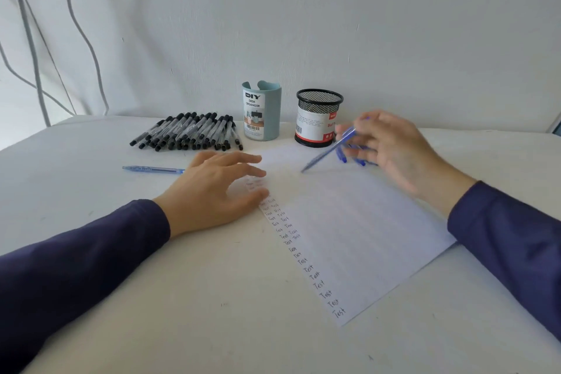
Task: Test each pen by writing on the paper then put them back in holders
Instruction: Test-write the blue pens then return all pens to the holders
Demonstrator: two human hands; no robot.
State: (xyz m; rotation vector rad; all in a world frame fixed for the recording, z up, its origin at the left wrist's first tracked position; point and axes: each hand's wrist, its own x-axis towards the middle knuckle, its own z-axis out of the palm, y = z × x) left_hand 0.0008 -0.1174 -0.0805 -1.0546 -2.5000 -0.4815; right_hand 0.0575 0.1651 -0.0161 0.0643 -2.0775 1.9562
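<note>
Head view, the only one to go on. Got a blue pen [328,152] pinched in the right grip [391,149], fingers curled round the upper barrel. Tip aimed down-left at the top part of the paper [364,222], long axis running up-right back into the fingers. Too blurry to say whether touching the sheet or hanging just above it.

Left grip [212,188] spread flat with straight fingers, holding nothing, pressing the paper's left edge right by the column of "Test" scribbles.

Key bit for the next stroke: free writing space sitting just beside the tip, so likely only a short drop along the pen's own axis, right side clearly nearer.

For the put-back, mesh holder [318,118] just beyond the right grip, teal holder [262,112] further left.

Also spotted: pile of black-capped pens [188,133] left of the teal one, a lone blue pen [151,169] on the counter [182,297] just left of the left grip, more blue pens [355,158] half hidden behind the right grip.
</note>
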